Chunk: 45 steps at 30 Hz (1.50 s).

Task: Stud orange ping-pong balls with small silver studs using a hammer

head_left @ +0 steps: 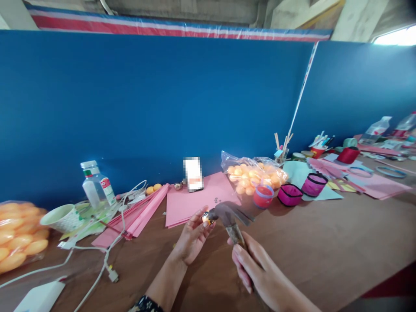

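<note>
One small ball (207,219) at the fingertips (202,226) of the left grip (194,236).

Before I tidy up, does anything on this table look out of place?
On the left of the table, the white cable sprawls in tangled loops, its plug lying unconnected. The patterned cup nearby seems tipped sideways.

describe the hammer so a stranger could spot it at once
Below the blue wall runs a brown table. Above it, the right hand grips the hammer, its head close to the ball in the left hand. The hammer's dark claw sets it apart from the round ball.
</note>
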{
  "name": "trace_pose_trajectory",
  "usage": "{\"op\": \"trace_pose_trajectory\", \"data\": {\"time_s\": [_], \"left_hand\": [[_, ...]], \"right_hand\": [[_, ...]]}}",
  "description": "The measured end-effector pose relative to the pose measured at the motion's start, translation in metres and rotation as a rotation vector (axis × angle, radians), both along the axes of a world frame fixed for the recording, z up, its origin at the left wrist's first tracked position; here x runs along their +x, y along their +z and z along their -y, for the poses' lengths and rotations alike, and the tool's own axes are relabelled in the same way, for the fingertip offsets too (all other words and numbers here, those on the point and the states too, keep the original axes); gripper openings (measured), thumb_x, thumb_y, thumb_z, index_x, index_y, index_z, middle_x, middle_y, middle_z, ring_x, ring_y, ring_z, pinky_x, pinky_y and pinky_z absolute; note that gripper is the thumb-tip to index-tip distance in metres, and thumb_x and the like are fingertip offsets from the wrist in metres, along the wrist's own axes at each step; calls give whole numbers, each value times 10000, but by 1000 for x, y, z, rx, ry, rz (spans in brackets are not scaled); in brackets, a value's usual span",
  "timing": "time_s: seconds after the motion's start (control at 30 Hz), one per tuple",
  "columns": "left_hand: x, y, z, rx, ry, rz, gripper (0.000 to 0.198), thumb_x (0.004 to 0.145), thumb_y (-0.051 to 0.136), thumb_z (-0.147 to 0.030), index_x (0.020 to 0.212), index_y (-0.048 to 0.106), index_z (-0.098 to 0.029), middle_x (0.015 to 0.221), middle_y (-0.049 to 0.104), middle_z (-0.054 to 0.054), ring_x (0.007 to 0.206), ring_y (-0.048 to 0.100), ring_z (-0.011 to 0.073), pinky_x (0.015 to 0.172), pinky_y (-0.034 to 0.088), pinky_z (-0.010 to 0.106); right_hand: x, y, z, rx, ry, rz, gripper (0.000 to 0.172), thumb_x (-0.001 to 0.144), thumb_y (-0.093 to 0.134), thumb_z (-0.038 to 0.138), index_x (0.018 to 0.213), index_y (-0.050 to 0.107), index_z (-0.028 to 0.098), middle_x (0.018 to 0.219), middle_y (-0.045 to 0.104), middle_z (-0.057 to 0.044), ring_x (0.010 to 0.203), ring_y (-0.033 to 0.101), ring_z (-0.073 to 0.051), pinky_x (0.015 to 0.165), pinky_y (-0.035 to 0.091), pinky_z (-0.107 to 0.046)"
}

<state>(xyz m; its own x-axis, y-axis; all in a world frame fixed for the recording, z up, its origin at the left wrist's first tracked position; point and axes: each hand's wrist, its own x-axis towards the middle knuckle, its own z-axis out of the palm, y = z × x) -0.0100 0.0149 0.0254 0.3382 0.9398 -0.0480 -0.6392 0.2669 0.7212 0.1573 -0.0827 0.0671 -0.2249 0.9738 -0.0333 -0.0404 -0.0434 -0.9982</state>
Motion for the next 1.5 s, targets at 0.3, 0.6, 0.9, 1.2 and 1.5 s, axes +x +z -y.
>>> {"op": "trace_pose_trajectory", "data": {"time_s": [0.3,0.6,0.9,1.2,1.5], "left_hand": [[-1,-5,-6,60,22,-13,492,648,669,-47,1084,559,-246,910,634,6,814,585,93,783,427,206],[-2,-4,-3,-2,4,-9,502,630,690,-73,1081,563,-252,922,640,6,820,598,117,830,441,284],[-2,-7,-9,36,93,-9,452,630,689,-70,1034,591,-247,930,644,-5,845,590,95,834,426,224],[-2,0,-3,-10,47,-28,467,637,690,-96,1065,583,-249,910,658,4,811,605,118,800,446,260],[-1,-2,-5,40,79,-16,473,637,686,-74,1068,569,-232,905,630,14,794,588,96,770,448,216]], "right_hand": [[2,4,1,5,-19,27,248,897,311,413,1013,378,205,675,383,51,424,322,-31,380,315,-162],[2,4,1,9,-7,27,233,904,300,397,1012,365,201,671,379,55,423,313,-29,389,318,-162],[3,11,2,13,-3,43,232,904,295,403,995,360,200,658,371,59,428,319,-31,394,322,-159],[4,6,3,-20,-5,10,240,896,313,408,962,383,188,671,375,50,429,326,-31,383,319,-159],[4,7,1,-17,-15,14,250,894,324,406,1002,382,189,666,376,53,421,324,-30,378,328,-158]]}}
